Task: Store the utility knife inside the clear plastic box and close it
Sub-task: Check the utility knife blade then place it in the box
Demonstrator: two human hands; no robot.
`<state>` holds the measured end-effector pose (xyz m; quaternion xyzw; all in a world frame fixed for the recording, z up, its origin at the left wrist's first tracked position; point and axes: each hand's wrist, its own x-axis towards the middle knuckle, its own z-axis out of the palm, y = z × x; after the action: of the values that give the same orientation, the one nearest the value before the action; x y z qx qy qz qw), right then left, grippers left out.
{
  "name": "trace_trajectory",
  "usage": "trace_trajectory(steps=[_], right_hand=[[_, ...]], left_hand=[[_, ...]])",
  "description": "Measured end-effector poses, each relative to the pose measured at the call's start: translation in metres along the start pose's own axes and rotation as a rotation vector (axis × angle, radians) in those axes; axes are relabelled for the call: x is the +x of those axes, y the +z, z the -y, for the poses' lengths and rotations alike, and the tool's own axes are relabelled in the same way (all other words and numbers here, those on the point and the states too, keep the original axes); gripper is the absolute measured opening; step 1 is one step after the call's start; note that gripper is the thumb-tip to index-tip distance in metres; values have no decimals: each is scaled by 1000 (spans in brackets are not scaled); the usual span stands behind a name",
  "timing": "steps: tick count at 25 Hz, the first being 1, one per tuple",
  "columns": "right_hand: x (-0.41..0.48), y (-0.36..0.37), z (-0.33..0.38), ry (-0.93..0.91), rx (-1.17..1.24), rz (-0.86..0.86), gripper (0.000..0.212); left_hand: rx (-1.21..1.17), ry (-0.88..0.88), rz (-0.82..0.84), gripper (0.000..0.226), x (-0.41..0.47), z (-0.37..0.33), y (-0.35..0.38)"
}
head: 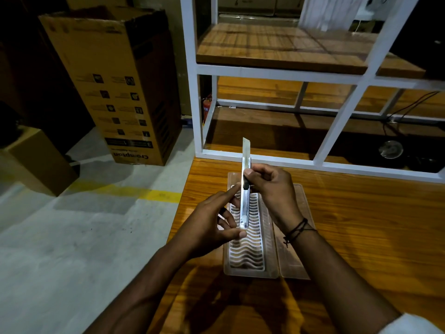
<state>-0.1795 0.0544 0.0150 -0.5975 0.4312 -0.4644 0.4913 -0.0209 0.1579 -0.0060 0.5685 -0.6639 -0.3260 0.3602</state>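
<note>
A slim silver utility knife [245,203] is held above the table, pointing away from me, its blade extended past the body. My left hand [214,227] pinches its near end between thumb and fingers. My right hand [269,189] grips it near the black slider, thumb on the slider. Directly under the knife lies the clear plastic box [269,251], open, with a white wavy insert in its base. Its clear lid [301,201] lies flat to the right, partly hidden by my right wrist.
The box rests on a wooden table [361,237] near its left edge, with concrete floor [72,237] beyond. A white metal shelf frame [199,112] stands at the table's far side. Cardboard boxes [115,88] stand on the floor at the left.
</note>
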Motion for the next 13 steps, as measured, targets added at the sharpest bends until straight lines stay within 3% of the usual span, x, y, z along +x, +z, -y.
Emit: trace_trajectory(steps=[10,13], right_hand=[[-11,0,-2,2,-48,9,14],[-12,0,-3,8,-74,12,24]], left_hand=[[0,1,-24,105,3,-1,-2],[-1,4,-27,103,3,-2,-3]])
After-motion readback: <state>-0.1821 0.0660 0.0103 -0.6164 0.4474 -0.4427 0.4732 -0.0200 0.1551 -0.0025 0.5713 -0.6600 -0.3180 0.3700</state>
